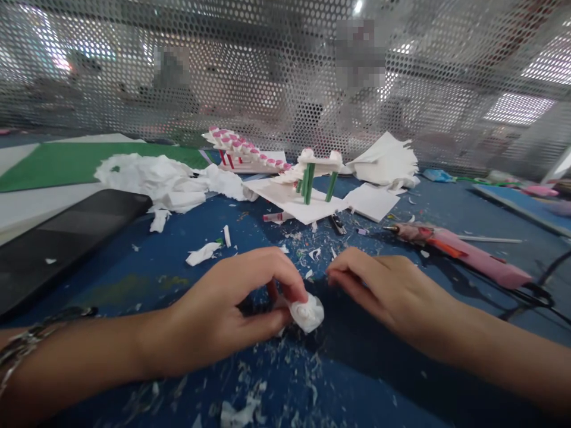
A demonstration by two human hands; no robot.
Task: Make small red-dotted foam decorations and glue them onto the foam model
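Observation:
My left hand pinches a small rolled piece of white tissue paper between thumb and fingertips, low over the table in the middle of the view. Its rounded, rose-like end pokes out to the right of the fingers. A short gap to the right of it, my right hand has its fingers curled and pressed together. Whatever those fingertips may hold is hidden or too small to make out. Scraps of white paper lie on the blue table around both hands.
Behind the hands stands a paper model with green legs and a pink-dotted slope. A pink glue gun with its cable lies at right. At left are a black phone and crumpled tissue. A perforated metal screen closes the back.

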